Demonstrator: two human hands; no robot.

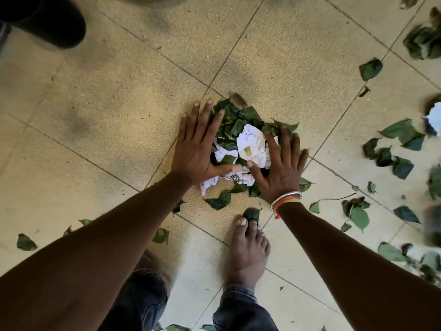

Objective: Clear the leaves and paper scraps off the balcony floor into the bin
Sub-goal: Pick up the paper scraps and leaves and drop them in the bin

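Leaves and paper scraps (241, 144) sit heaped on the tiled floor (119, 103) between my left hand (198, 149) and right hand (281, 168), both flat, fingers spread wide, gripping nothing, walling them in for a scoop.

I see my left arm (107, 235) and right arm (346, 254) reaching forward and down, both bare. The left grip (195, 149) lies palm down, fingers straight and spread. The right grip (279, 168) mirrors it close beside, thumb tips nearly meeting. Bangles (286, 199) ring the right wrist. A bare foot (248, 249) stands between the arms.
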